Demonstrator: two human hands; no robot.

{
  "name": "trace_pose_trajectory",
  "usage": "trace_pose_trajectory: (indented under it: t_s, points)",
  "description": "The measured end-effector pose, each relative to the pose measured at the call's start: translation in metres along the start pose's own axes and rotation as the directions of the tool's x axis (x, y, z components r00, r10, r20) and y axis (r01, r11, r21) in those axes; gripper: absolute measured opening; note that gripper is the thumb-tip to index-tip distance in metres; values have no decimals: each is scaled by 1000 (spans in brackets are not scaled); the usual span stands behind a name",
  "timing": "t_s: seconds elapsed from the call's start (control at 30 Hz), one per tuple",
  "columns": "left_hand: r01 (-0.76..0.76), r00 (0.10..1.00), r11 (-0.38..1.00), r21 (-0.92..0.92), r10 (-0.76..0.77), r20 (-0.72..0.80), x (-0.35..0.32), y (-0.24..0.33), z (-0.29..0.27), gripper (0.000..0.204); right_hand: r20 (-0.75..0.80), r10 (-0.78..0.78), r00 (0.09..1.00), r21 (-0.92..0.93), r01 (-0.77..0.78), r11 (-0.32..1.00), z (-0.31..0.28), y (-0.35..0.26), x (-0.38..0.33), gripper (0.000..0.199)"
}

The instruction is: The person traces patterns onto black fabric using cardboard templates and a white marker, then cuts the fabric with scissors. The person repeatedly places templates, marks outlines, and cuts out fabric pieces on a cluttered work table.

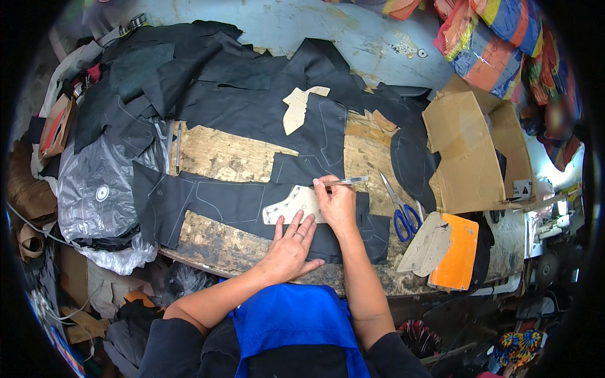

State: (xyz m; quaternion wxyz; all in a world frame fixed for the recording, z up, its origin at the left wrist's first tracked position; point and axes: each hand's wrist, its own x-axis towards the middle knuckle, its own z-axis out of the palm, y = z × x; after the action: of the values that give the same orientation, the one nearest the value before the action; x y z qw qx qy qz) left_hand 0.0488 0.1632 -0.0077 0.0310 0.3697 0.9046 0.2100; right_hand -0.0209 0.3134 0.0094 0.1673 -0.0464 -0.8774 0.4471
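Note:
My left hand lies flat with fingers spread, its fingertips pressing on a cream card template. That template rests on a strip of black leather-like material bearing pale outlines. At the template's upper right, my right hand grips a slim pen, whose barrel points to the right. The pen's tip is hidden by my fingers. Farther back, another cream template sits on the black material. To the right lie blue-handled scissors, blades pointing away from me.
A worn wooden board shows between the black pieces. A second pen lies on its left part. At right are an open cardboard box, grey card pieces and an orange piece. A clear plastic bag bulges at left.

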Motion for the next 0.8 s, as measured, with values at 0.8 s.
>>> trace_pose_trajectory:
  t_s: [0.8]
  points:
    - [463, 859, 483, -743, -38, 511, 68, -85, -68, 76, 312, -80, 947, 228, 7, 974, 2, -27, -65, 14]
